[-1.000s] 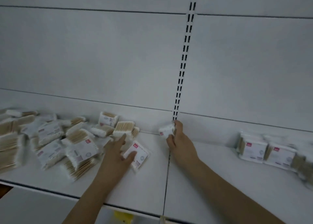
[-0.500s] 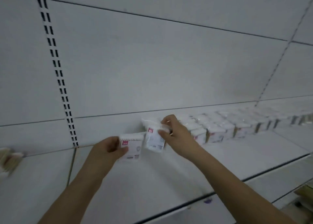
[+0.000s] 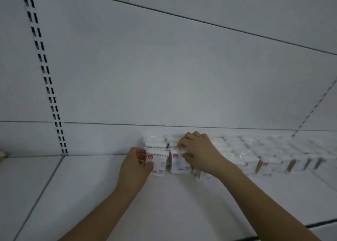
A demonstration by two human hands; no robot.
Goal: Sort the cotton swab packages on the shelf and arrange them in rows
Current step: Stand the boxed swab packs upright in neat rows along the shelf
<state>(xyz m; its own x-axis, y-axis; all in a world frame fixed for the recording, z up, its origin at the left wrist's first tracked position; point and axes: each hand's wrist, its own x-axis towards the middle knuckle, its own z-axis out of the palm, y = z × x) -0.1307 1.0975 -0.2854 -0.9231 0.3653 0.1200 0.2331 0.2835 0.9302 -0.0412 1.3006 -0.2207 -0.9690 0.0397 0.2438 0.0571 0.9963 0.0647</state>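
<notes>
Left hand (image 3: 135,165): pinching a small white plastic cotton-swab packet with pink label (image 3: 156,163), upright on the white shelf (image 3: 91,195).
Right hand (image 3: 197,152): fingers curled over the neighbouring packet (image 3: 177,163), just beside the row (image 3: 264,155).
Handling: probably light, crinkly, slippery; grip the side edges.

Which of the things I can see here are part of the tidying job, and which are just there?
Part of the job:
- white cotton swab package with pink label, held by the left hand
- second white pink-labelled package, gripped by the right hand
- the arranged rows of white packages
- white metal shelf

Just there:
- white back panel
- black slotted upright strip
</notes>
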